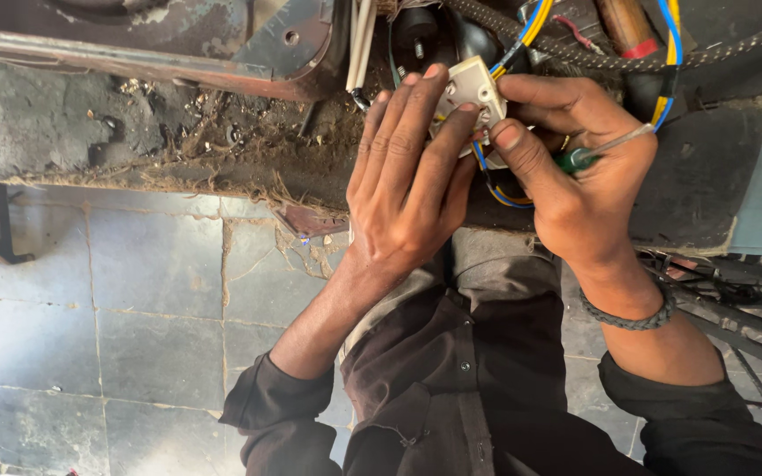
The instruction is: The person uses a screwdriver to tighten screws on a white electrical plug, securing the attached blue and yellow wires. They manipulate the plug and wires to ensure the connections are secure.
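Observation:
My left hand (407,176) lies over a small white plastic electrical part (472,88), its fingers pressed on the part's face. My right hand (575,172) grips the same part from the right with thumb and fingers, and a clear-handled screwdriver with a green tip (597,150) is tucked in this hand. Blue and yellow wires (522,35) run from the part up and to the right, and a loop of them shows below it (496,189). A braided bracelet sits on my right wrist (632,317).
A rusty, dirty metal frame (222,62) with debris spans the top. A braided hose (663,57) and more blue and yellow wires (668,53) cross the upper right. Grey floor tiles (134,308) lie below left; metal rods (734,300) stand at the right.

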